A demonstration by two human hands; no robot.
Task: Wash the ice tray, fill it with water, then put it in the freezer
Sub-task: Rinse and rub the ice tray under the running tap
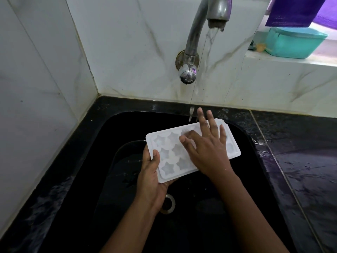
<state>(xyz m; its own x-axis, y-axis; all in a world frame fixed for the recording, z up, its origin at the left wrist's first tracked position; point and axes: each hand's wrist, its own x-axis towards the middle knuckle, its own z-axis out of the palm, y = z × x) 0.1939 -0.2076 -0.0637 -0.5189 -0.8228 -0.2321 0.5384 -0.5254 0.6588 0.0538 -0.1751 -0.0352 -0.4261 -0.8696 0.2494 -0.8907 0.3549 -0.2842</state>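
- Over the black sink, the white ice tray sits tilted in my left hand, fingers clamped on its near corner.
- My right hand lies flat, fingers spread, rubbing the star moulds.
- The tap runs; wet plastic could slip from 1 hand.

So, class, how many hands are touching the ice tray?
2. The left hand holds the ice tray at its near-left end, thumb on top. The right hand lies spread flat across its top, hiding some moulds.
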